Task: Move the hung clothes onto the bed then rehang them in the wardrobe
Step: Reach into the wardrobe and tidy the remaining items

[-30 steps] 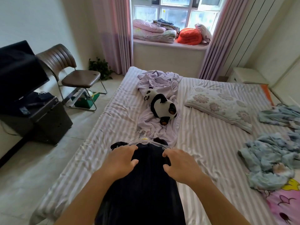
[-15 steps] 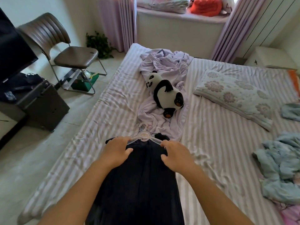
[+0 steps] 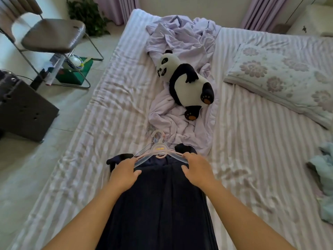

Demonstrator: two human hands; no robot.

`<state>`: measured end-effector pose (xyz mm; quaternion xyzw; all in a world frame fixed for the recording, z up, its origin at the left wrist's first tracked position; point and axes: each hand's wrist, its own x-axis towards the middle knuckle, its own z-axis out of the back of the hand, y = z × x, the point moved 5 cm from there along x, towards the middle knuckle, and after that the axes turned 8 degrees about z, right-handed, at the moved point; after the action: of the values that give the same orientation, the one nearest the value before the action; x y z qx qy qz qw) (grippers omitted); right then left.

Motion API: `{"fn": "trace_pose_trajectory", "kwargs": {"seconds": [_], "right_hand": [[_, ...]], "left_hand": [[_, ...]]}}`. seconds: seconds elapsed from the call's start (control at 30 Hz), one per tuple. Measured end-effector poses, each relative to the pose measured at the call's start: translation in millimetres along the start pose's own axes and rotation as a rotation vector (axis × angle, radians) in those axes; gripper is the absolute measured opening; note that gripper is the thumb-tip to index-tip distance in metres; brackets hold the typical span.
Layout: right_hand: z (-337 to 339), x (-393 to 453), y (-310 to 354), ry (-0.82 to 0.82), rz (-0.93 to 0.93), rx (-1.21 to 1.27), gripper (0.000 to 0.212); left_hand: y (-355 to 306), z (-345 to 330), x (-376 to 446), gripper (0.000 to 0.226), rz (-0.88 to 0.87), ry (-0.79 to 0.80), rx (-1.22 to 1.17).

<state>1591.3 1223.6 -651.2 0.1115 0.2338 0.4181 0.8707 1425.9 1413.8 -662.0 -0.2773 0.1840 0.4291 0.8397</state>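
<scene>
A dark navy garment lies flat on the striped lilac bed, running from the bottom edge of the view up to a bunch of clear and pink plastic hangers at its top. My left hand holds the hangers' left arm, fingers over it and thumb under. My right hand holds the right arm the same way. The hooks point toward a crumpled lilac sheet.
A plush panda lies on the lilac sheet just beyond the hooks. A floral pillow sits to the right, with light blue clothes at the right edge. Left of the bed stand a folding chair and a black cabinet.
My hands slid up from the garment's shoulders onto the hangers' arms. The view tipped down and closer, so the window dropped out of sight.
</scene>
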Motion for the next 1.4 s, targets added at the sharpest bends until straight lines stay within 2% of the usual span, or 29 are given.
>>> {"fn": "trace_pose_trajectory", "kwargs": {"seconds": [0.17, 0.33, 0.53, 0.63, 0.77, 0.87, 1.17, 1.4], "right_hand": [[-51.5, 36.3, -37.3, 0.115, -0.08, 0.002, 0.045], [-87.4, 60.9, -53.1, 0.215, -0.099, -0.023, 0.07], [-100.3, 73.2, -59.0, 0.266, -0.13, -0.077, 0.075], [-94.7, 74.1, -56.8, 0.265, -0.122, -0.12, 0.067], [-86.3, 69.1, -51.6, 0.251, -0.141, -0.008, 0.039], [-76.6, 59.8, -43.9, 0.221, -0.124, 0.119, 0.016], [-23.5, 12.6, -13.6, 0.078, -0.066, 0.247, 0.016], [28.6, -54.5, 19.4, -0.035, -0.058, 0.188, 0.023]], "left_hand": [[24.7, -35.5, 41.1, 0.055, 0.07, 0.025, -0.032], [40.4, -63.1, 66.1, 0.066, 0.108, 0.003, -0.007], [39.1, -76.1, 76.6, 0.072, 0.103, -0.031, 0.202], [38.5, -76.1, 72.0, 0.067, 0.116, -0.051, 0.247], [37.4, -63.2, 65.6, 0.026, 0.124, -0.098, -0.004], [37.5, -54.1, 58.2, 0.017, 0.12, -0.089, -0.101], [30.5, -17.8, 12.6, 0.019, 0.071, -0.143, -0.108], [14.2, 33.1, -62.4, 0.024, -0.098, -0.169, 0.117]]}}
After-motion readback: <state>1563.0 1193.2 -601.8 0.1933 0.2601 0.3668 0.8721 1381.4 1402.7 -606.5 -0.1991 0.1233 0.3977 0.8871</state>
